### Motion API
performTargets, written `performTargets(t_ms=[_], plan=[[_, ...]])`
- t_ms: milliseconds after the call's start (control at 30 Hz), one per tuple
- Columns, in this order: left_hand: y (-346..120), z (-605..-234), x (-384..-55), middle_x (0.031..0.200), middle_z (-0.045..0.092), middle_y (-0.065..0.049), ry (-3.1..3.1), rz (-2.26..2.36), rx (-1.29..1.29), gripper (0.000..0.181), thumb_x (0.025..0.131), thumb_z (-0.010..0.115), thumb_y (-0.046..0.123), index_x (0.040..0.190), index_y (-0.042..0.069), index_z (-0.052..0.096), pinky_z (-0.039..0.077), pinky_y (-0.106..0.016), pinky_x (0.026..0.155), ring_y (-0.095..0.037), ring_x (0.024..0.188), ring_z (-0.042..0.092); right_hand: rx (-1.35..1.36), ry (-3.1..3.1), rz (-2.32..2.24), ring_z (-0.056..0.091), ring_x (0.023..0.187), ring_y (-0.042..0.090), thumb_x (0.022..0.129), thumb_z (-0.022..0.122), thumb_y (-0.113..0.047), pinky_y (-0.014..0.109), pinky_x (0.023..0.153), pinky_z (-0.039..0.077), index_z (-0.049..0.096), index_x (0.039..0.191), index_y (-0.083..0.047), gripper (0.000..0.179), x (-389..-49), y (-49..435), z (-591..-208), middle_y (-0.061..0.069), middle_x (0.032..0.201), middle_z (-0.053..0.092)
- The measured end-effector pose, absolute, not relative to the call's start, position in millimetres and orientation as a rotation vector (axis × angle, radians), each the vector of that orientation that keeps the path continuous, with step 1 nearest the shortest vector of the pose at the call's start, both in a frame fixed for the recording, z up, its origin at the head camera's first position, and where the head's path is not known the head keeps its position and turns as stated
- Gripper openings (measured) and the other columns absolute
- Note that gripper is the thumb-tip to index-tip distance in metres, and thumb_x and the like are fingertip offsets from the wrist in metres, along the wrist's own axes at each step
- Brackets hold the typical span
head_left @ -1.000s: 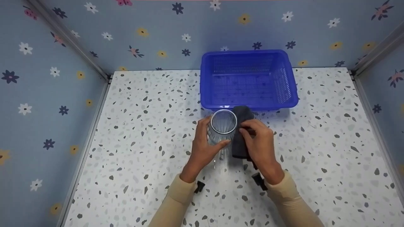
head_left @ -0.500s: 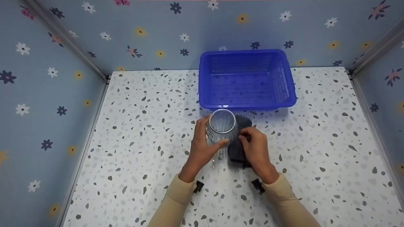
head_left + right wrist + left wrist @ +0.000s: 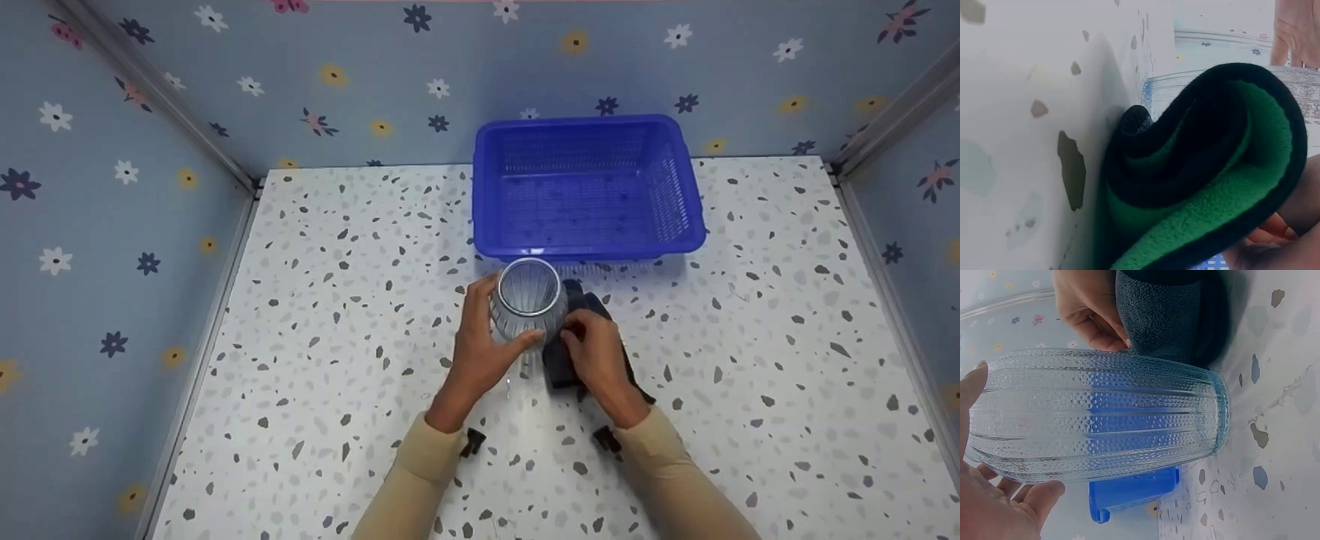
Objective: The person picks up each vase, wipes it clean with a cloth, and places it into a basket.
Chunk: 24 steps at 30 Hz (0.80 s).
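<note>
My left hand grips a clear ribbed glass vase around its upper side, with the thumb in front. The vase stands upright, its round mouth facing up; the left wrist view shows dotted texture between the ribs. At its right, my right hand pinches a dark grey cloth between thumb and fingers. The cloth lies close against the glass. In the right wrist view the folded cloth shows a green inner face and a black edge. Part of the right hand's fingers is hidden by the cloth there.
A blue plastic basket with slotted sides stands just behind the vase, near the back wall. The speckled white tabletop stretches to both sides. Flower-patterned panels enclose the back and sides.
My right hand has moved left and toward the front, with the cloth drawn along. The cloth has bunched and folded beside the vase. The left hand and vase stay nearly in place.
</note>
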<state>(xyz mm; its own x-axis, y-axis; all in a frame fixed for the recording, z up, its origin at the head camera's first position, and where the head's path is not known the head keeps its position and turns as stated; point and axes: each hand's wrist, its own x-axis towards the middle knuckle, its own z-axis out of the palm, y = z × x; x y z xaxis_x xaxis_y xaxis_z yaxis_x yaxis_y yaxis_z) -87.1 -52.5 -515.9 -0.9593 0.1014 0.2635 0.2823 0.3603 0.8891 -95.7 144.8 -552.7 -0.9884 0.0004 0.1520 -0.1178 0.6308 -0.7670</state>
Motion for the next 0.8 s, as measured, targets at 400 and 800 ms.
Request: performTargets(t_ms=[400, 800], plan=[[-52.1, -515.5, -86.9, 0.155, 0.045, -0.008, -2.428, -1.645, -0.352, 0.087, 0.086, 0.090, 0.035, 0.154, 0.012, 0.042, 0.047, -0.050, 0.112, -0.024, 0.143, 0.048, 0.042, -2.557, 1.490, 0.072, 0.084, 0.030, 0.088, 0.076, 0.014, 0.030, 0.075, 0.057, 0.075, 0.094, 0.007, 0.010, -90.9, 148.2, -522.1, 0.020, 0.092, 0.075], [-52.2, -513.7, -90.0, 0.150, 0.049, -0.011, -2.485, -1.511, -0.340, 0.090, 0.082, 0.093, 0.041, 0.149, 0.006, 0.045, 0.047, -0.046, 0.111, -0.025, 0.140, 0.050, 0.148, -2.423, 1.462, 0.073, 0.088, 0.028, 0.090, 0.077, 0.012, 0.023, 0.075, 0.058, 0.076, 0.097, 0.006, 0.010, -88.0, 148.4, -473.7, 0.017, 0.094, 0.075]])
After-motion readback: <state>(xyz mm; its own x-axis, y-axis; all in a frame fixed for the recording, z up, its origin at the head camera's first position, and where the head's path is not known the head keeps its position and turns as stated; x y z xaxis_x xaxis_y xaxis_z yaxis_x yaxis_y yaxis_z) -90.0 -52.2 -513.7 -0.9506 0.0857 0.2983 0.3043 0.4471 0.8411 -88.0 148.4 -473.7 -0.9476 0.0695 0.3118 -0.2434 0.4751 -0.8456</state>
